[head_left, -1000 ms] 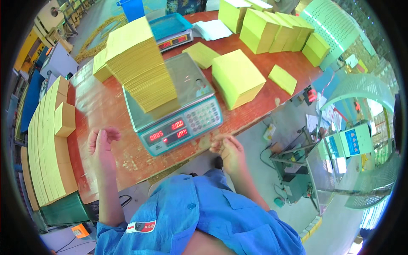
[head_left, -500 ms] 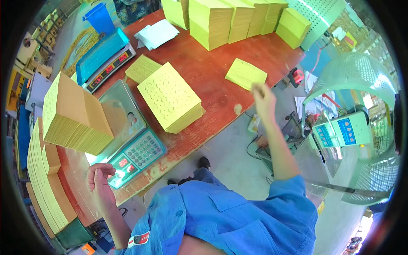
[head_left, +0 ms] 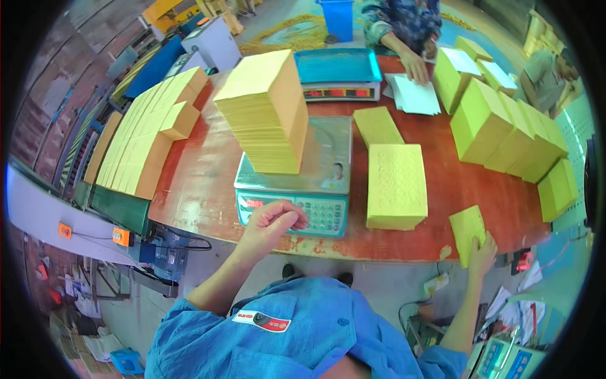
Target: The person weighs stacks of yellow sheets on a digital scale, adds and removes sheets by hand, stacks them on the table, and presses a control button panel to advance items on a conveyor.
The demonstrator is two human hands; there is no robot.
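Observation:
My right hand [head_left: 482, 254] has its fingers closed on the near edge of a thin yellow sheet [head_left: 467, 228], which is tilted at the table's front right. Whether it is one sheet or a few I cannot tell. My left hand [head_left: 273, 224] hovers over the keypad of a teal and silver weighing scale [head_left: 328, 218], fingers loosely curled with nothing visible in them. On the scale's pan stands a tall stack of yellow sheets [head_left: 268, 114]. A shorter stack with circles pressed into its top [head_left: 396, 183] sits right of the scale, a thin pile [head_left: 377, 126] behind it.
More yellow stacks line the red table's [head_left: 183, 183] right side [head_left: 483, 123] and stand at its left [head_left: 151, 132]. A second scale with a blue tray [head_left: 338, 66] is at the back. Across the table, another person's hand [head_left: 413, 66] rests on white papers [head_left: 416, 95].
The view has turned to the left. My right hand has taken hold of the yellow sheet, which lay flatter before and is tilted now. My left hand remains by the scale's keypad.

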